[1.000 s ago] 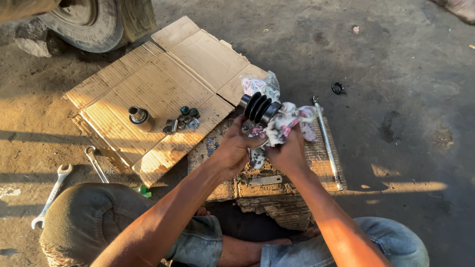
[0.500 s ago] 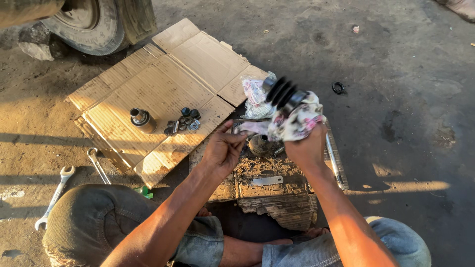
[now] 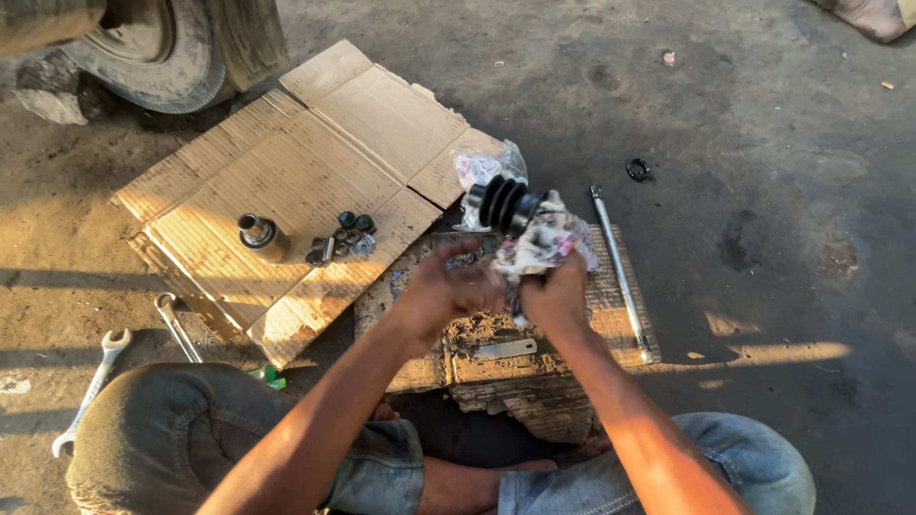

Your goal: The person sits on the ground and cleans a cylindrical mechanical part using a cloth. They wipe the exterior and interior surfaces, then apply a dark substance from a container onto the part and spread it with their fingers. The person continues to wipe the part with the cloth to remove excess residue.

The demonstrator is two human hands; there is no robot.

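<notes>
Over cardboard (image 3: 315, 162), right hand (image 3: 555, 298) gripping rag-wrapped boot (image 3: 504, 204).

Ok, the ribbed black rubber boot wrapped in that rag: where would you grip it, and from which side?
Grip the ribbed black rubber boot around its exposed ridged end, coming from the upper left. That end juts clear of the patterned rag, and the ridges probably resist slipping. The right hand holds the rag-wrapped lower end, with the left hand beside it, so that side is taken.
</notes>
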